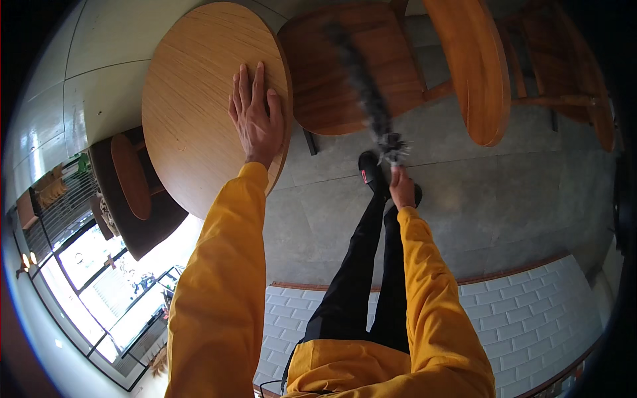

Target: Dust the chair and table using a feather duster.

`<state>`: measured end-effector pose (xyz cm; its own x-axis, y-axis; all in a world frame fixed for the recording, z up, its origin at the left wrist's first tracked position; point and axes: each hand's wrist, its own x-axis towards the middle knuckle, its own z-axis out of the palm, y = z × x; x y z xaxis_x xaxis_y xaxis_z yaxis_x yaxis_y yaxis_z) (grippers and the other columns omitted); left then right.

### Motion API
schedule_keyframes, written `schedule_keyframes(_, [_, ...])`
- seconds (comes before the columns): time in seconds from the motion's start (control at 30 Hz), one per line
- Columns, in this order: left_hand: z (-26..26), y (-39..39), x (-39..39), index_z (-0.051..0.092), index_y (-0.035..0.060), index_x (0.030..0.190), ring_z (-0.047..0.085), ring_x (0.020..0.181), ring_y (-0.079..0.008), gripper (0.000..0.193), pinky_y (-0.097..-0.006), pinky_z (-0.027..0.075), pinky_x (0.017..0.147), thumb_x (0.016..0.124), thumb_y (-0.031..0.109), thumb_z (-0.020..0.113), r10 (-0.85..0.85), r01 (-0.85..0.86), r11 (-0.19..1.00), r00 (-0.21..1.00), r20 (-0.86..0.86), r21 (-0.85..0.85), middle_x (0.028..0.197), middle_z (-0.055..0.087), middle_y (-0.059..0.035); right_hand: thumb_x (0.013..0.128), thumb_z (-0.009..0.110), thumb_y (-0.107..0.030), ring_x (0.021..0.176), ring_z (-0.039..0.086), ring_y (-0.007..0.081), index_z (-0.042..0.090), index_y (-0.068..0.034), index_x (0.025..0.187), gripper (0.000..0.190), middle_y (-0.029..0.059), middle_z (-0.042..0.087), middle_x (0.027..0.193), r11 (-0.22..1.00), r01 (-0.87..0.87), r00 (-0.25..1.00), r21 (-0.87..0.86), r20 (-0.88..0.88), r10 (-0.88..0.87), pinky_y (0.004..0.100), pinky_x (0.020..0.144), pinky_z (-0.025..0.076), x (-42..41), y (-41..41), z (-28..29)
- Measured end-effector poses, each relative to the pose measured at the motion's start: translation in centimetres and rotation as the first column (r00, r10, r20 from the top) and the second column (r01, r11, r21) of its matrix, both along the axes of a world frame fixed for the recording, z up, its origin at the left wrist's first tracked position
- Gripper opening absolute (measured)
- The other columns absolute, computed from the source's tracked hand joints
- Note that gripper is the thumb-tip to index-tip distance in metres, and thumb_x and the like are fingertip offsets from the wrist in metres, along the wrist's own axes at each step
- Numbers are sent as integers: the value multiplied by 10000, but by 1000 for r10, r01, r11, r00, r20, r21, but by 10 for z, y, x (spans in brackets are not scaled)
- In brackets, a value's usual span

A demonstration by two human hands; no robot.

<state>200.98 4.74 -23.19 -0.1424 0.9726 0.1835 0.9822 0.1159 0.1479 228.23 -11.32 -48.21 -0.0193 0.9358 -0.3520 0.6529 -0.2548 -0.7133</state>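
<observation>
My left hand (256,117) lies flat, fingers spread, on the right part of a round wooden table (199,99). In my right hand (402,188) is the handle end of a dark grey feather-type duster (368,94), blurred along its length. The duster extends up and to the left over the seat of a wooden chair (318,64), just right of the table. Whether it touches the seat cannot be told. The chair's curved wooden backrest (475,74) stands to the right.
Another wooden chair (562,64) stands at the upper right. A dark-seated chair (154,199) is beyond the table at left, near bright windows. Grey floor tiles (497,199) lie under my black shoes (371,169); a white-tiled wall (527,308) is behind my legs.
</observation>
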Motion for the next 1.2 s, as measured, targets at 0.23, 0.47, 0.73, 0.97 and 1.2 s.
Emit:
schedule_keyframes(0.23, [1, 1, 1, 376, 144, 1359, 224, 1338, -313, 470, -445, 146, 1085, 905, 269, 365, -1, 1, 1000, 1000, 10, -3, 1437, 270, -150, 939, 395, -324, 712, 566, 462, 485, -61, 982, 281, 266, 596, 754, 993, 115, 993, 23, -4, -115, 532, 568, 455, 1, -6, 7])
schedule_keyframes(0.47, [4, 0, 0, 377, 141, 1357, 217, 1342, -309, 473, -449, 143, 1085, 900, 263, 376, 11, -10, 1000, 1000, 13, -17, 1440, 263, -147, 914, 458, -348, 530, 569, 406, 508, -98, 945, 257, 204, 567, 566, 922, -385, 915, 45, 148, 375, 476, 452, 452, -11, -22, 18])
schedule_keyframes(0.73, [3, 2, -2, 381, 136, 1355, 228, 1336, -316, 473, -456, 150, 1081, 896, 254, 379, 11, -10, 1000, 1000, 16, -14, 1438, 265, -154, 934, 420, -341, 540, 574, 403, 501, -69, 956, 284, 229, 576, 611, 994, 59, 978, 97, 192, -77, 478, 476, 461, 50, -46, -2])
schedule_keyframes(0.97, [5, 3, 4, 376, 136, 1357, 218, 1339, -317, 477, -465, 156, 1076, 894, 246, 379, 9, -9, 1000, 999, 34, -24, 1443, 257, -145, 940, 414, -306, 719, 554, 476, 482, -66, 968, 251, 263, 588, 748, 966, 255, 957, 42, 130, -258, 523, 555, 451, 44, -35, 7])
schedule_keyframes(1.2, [4, -6, 1, 366, 159, 1367, 241, 1327, -320, 461, -452, 170, 1065, 919, 266, 334, 6, -6, 1000, 1000, -21, -11, 1437, 274, -139, 940, 413, -305, 684, 564, 463, 451, -74, 942, 235, 271, 584, 723, 979, 202, 961, -17, 196, -195, 512, 536, 455, 41, 4, 7])
